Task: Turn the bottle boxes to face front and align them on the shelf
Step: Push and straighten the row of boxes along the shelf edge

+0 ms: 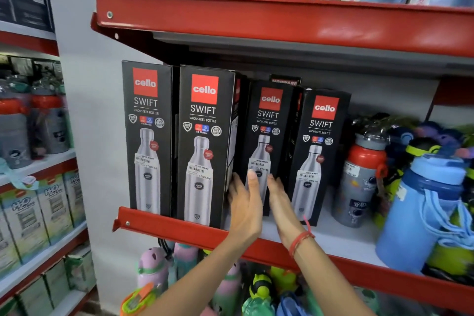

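Four black Cello Swift bottle boxes stand upright in a row on the red-edged shelf [179, 223], all with their printed fronts facing out. The first box [148, 136] at the left end and the second box [205, 146] just beside it are taller and sit forward at the shelf lip. The third box [266, 136] and the fourth box [318, 151] are shorter and stand further back, the fourth angled slightly. Both hands reach in at the third box: the left hand [245, 202] lies flat with its fingers [252, 178] open and extended, the tips against the lower front and left edge of that box, in the gap next to the second box. The right hand [280, 200], with a red thread band [300, 241] on the wrist, has its fingers straight and open too, at the box's lower right edge between the third and fourth boxes; neither hand grips anything. To the right stand a grey bottle with a red collar [361, 177] and a blue bottle [420, 215].
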